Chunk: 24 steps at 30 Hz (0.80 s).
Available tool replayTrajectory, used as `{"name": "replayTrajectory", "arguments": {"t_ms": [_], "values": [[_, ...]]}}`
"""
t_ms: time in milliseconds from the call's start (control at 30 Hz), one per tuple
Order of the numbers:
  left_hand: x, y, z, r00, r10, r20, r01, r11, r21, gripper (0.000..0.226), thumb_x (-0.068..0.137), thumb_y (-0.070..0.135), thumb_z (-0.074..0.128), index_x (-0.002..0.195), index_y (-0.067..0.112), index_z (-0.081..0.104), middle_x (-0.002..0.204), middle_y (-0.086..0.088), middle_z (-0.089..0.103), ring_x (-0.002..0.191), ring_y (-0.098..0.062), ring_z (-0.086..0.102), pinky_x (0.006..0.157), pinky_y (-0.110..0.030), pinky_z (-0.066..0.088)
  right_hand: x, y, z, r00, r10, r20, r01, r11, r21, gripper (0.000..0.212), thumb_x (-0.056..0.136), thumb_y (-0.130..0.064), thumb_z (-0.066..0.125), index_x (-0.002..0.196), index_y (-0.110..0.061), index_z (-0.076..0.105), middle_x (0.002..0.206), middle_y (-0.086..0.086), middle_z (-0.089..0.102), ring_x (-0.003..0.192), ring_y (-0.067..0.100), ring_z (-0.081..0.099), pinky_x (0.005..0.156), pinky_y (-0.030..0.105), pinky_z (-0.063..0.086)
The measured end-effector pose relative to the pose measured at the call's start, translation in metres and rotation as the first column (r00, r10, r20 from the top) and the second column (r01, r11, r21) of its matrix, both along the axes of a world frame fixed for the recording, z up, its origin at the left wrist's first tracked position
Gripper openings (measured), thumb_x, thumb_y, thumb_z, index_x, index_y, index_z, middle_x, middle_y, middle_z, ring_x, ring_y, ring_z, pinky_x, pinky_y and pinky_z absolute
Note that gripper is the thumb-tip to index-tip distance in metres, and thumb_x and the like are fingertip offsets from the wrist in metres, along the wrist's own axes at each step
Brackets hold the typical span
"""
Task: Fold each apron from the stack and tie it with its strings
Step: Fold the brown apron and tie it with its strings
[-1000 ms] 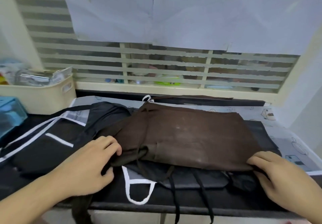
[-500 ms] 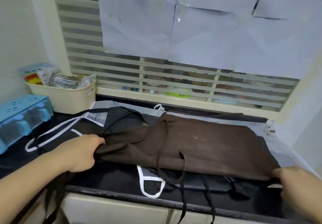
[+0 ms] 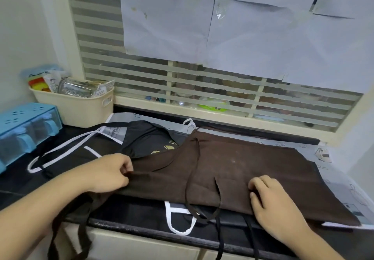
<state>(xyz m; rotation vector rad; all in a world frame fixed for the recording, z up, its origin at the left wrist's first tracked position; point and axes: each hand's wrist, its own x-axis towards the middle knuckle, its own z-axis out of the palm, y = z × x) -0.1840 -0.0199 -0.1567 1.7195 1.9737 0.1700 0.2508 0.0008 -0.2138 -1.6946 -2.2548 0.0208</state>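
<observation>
A brown apron lies spread flat on top of the stack on the black counter. My left hand pinches its left edge. My right hand rests on the apron's front part with the fingers bent onto the cloth; whether it grips a fold cannot be told. A dark string loop runs across the brown cloth and hangs over the counter's front edge. Under it lie a black apron with white trim and a grey patterned apron.
A cream basket with packets stands at the back left beside a blue box. A slatted window with taped paper sheets rises behind the counter. White strap loops and dark strings hang over the front edge.
My right hand has left the apron's right corner and moved left onto its front middle. My left hand still holds the left edge. The camera has tilted downward.
</observation>
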Motion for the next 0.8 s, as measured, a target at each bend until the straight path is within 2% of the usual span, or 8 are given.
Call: {"name": "replayTrajectory", "arguments": {"t_ms": [167, 267, 333, 433, 533, 633, 700, 800], "values": [[-0.045, 0.0, 0.017, 0.999, -0.022, -0.034, 0.016, 0.989, -0.147, 0.031, 0.071, 0.004, 0.054, 0.077, 0.027, 0.075, 0.077, -0.002, 0.077, 0.072, -0.018, 0.072, 0.067, -0.033, 0.053, 0.007, 0.0, -0.015, 0.995, -0.019, -0.097, 0.026, 0.997, 0.07, 0.021, 0.094, -0.021, 0.061, 0.101, -0.038, 0.051, 0.105, -0.022, 0.046, 0.094, 0.008, 0.045, 0.083, 0.037, 0.045], [-0.058, 0.002, 0.024, 0.998, -0.022, 0.066, 0.037, 0.972, -0.231, 0.038, 0.067, -0.012, 0.053, 0.074, 0.02, 0.074, 0.075, -0.01, 0.074, 0.066, -0.019, 0.065, 0.062, -0.028, 0.046, 0.007, 0.001, -0.013, 0.994, -0.021, -0.107, 0.028, 0.998, 0.062, 0.022, 0.095, -0.02, 0.061, 0.102, -0.038, 0.051, 0.104, -0.021, 0.046, 0.093, 0.009, 0.045, 0.082, 0.038, 0.045], [-0.064, 0.003, 0.022, 0.974, 0.069, 0.217, -0.034, 0.986, -0.164, 0.035, 0.063, -0.016, 0.051, 0.071, 0.013, 0.07, 0.074, -0.016, 0.065, 0.068, -0.025, 0.058, 0.058, -0.027, 0.04, 0.007, 0.001, -0.014, 0.993, -0.029, -0.118, 0.035, 0.998, 0.05, 0.023, 0.094, -0.019, 0.062, 0.103, -0.038, 0.051, 0.104, -0.02, 0.046, 0.093, 0.009, 0.045, 0.082, 0.038, 0.045], [-0.072, 0.006, 0.016, 0.676, 0.271, 0.685, -0.221, 0.962, -0.162, 0.05, 0.048, -0.009, 0.048, 0.094, -0.01, 0.067, 0.094, -0.026, 0.063, 0.081, -0.038, 0.058, 0.062, -0.031, 0.05, 0.006, 0.0, -0.015, 0.991, -0.036, -0.125, 0.044, 0.997, 0.057, 0.024, 0.093, -0.017, 0.063, 0.102, -0.037, 0.052, 0.104, -0.019, 0.047, 0.092, 0.01, 0.045, 0.081, 0.039, 0.045], [-0.068, -0.002, 0.018, 0.53, 0.301, 0.793, -0.093, 0.95, -0.299, 0.063, 0.06, 0.007, 0.072, 0.119, -0.015, 0.066, 0.122, -0.036, 0.067, 0.107, -0.046, 0.066, 0.089, -0.046, 0.061, 0.004, 0.0, -0.013, 0.993, -0.061, -0.098, 0.065, 0.997, 0.036, 0.025, 0.093, -0.014, 0.063, 0.103, -0.035, 0.053, 0.104, -0.017, 0.048, 0.094, 0.011, 0.047, 0.082, 0.039, 0.046], [-0.052, -0.01, 0.02, 0.596, 0.337, 0.729, -0.071, 0.926, -0.37, 0.056, 0.077, 0.038, 0.087, 0.114, -0.003, 0.077, 0.12, -0.029, 0.073, 0.111, -0.041, 0.073, 0.098, -0.045, 0.059, -0.004, -0.003, 0.007, 0.999, -0.054, -0.002, 0.054, 0.998, -0.013, 0.018, 0.092, -0.018, 0.058, 0.1, -0.035, 0.057, 0.102, -0.017, 0.053, 0.1, 0.013, 0.053, 0.08, 0.036, 0.048], [-0.044, -0.01, 0.012, 0.743, 0.275, 0.61, -0.146, 0.957, -0.252, 0.03, 0.088, 0.035, 0.081, 0.101, 0.008, 0.084, 0.11, -0.018, 0.079, 0.105, -0.034, 0.076, 0.101, -0.043, 0.058, -0.023, 0.004, 0.031, 0.998, -0.042, 0.036, 0.043, 0.999, -0.021, 0.013, 0.096, -0.025, 0.051, 0.1, -0.033, 0.06, 0.099, -0.015, 0.059, 0.097, 0.015, 0.06, 0.078, 0.038, 0.052], [-0.038, -0.007, -0.004, 0.914, 0.146, 0.379, -0.16, 0.987, 0.007, 0.01, 0.093, 0.022, 0.079, 0.09, 0.03, 0.085, 0.095, 0.007, 0.081, 0.1, -0.016, 0.075, 0.105, -0.036, 0.052, -0.068, 0.039, 0.056, 0.987, 0.022, -0.156, -0.027, 0.999, -0.027, 0.019, 0.101, -0.019, 0.048, 0.101, -0.03, 0.064, 0.098, -0.012, 0.067, 0.093, 0.014, 0.063, 0.083, 0.038, 0.052]]}}
